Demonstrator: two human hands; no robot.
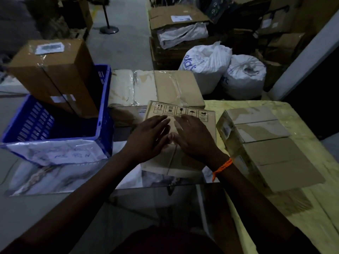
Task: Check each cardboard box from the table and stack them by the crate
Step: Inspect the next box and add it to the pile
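A small cardboard box (184, 162) lies flat in the middle, near the person. It has a row of little black signs along its far edge. Both hands lie on top of it. The left hand (148, 138) and the right hand (194, 136) are released, with fingers straight and flat on the lid, and their thumbs almost meet. They press on the box but do not grasp it. An orange band (222, 168) is around the right wrist.

Just left of this box stands a blue crate (105, 114). A tall brown box (55, 76) leans inside it. A big flat box (165, 87) lies just beyond the small box.

To the right, more boxes (266, 143) sit side by side on the counter (302, 208), which has a yellow cover. Far away on the right, two white sacks (207, 66) sit on the floor.
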